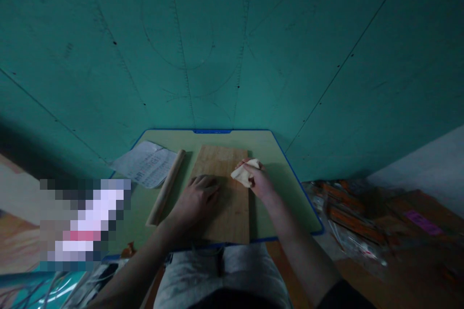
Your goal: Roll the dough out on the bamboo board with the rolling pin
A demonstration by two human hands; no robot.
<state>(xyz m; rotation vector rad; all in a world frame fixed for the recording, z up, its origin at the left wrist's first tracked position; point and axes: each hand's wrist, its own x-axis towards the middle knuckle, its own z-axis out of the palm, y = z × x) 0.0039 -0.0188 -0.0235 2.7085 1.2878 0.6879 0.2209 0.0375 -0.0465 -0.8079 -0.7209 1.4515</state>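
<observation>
A rectangular wooden board (221,212) lies lengthwise before me on the small table. My left hand (199,197) rests palm down on the board's left side, fingers slightly bent and holding nothing that shows. Over the board's right edge, my right hand (259,179) grips a thin, cream-coloured, floppy piece of dough (246,172), its thumb on top. The dough's edges are folded and uneven. Left of the board lies a long wooden rolling pin (166,188), slanting and apart from both hands.
A printed sheet (147,164) lies at the table's (281,193) left, by the rolling pin. A green wall (224,48) with pencil marks rises behind. Plastic-wrapped orange items (348,207) and a cardboard box (416,212) are on the right. A blurred-out patch (90,222) covers the left.
</observation>
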